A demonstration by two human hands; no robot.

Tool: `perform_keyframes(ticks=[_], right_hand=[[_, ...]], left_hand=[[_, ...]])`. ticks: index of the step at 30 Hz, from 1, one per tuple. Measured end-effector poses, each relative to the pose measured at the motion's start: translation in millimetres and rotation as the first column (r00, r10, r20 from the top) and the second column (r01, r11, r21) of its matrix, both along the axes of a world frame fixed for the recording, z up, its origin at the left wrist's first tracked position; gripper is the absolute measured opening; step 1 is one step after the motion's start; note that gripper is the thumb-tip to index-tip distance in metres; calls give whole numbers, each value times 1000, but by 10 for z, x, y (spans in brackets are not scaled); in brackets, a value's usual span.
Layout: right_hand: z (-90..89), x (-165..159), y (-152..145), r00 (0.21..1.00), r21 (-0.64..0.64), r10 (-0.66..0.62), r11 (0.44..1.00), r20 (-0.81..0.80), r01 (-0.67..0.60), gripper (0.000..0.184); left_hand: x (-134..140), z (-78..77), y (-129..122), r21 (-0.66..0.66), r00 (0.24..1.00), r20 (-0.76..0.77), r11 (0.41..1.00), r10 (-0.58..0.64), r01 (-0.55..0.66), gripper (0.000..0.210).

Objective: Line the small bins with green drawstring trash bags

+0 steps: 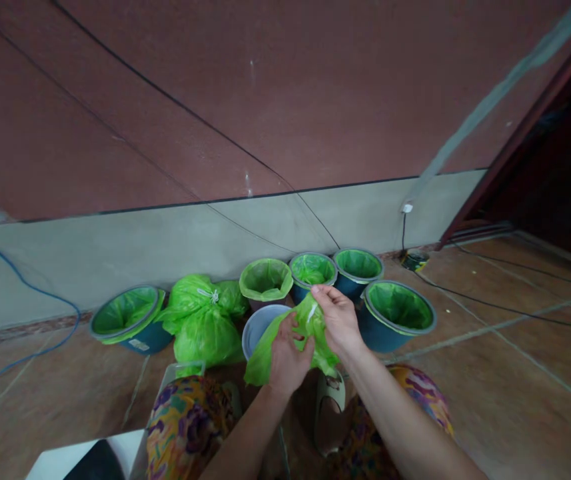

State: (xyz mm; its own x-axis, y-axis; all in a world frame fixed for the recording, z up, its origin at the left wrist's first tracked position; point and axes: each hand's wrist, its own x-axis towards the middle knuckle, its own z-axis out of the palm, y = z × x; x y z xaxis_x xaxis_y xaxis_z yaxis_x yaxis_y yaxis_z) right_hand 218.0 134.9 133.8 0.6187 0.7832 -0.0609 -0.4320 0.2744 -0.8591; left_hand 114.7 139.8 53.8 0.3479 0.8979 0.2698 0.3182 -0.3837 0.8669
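Observation:
A thin green plastic bag hangs between my hands, with a white strip near its top. My right hand pinches its upper edge between thumb and fingers. Lower and to the left, my left hand has its fingers curled on the bag's crumpled side. Just behind the bag stands a pale grey-white bucket, partly covered by it. Beyond my hands are several buckets lined with green bags, among them a blue one at the right and another by the wall.
A full, tied green bag sits on the tiled floor beside a lined bucket at the left. A blue cable runs along the left. A black cord crosses the floor at right, near a small can.

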Motion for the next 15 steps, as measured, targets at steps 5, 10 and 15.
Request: perform_keyframes(ticks=[5,10,15], right_hand=[[34,-168,99,996,24,-83,996,17,82,38],[187,-187,-64,944,42,124,989,307,-143,31],[183,108,-390,371,-301,418,893,829,-333,40]], left_hand=[[133,97,-54,-14,993,114,1000,21,-19,52],[-111,172,194,168,989,-27,976,143,-137,37],[-738,446,589,369,953,-137,907,269,-203,39]])
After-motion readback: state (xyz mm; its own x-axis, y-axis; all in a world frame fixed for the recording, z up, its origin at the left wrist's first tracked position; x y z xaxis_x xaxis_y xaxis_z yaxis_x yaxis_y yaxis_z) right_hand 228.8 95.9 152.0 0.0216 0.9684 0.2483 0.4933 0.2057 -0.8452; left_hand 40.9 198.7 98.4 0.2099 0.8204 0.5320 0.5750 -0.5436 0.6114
